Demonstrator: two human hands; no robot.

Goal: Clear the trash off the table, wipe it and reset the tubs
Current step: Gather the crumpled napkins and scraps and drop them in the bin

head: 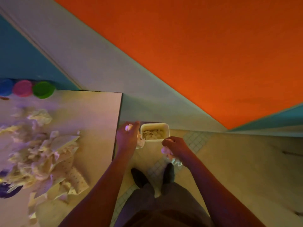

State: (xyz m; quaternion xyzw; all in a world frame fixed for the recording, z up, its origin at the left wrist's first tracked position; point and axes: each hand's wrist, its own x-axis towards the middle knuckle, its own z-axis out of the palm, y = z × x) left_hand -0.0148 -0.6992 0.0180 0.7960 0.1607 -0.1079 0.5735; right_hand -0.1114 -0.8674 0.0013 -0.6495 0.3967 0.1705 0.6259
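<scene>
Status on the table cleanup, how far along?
Early. Done: the bin on the floor already holds some paper. In hand: left hand and right hand each grip crumpled paper beside the bin. Left: a big paper pile covers the table; the tubs sit along the far edge.

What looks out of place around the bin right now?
One crumpled paper hangs at the bin's left rim, seemingly outside rather than in. The table is strewn with a large paper pile. Both hands, left and right, hold wads near the bin.
</scene>
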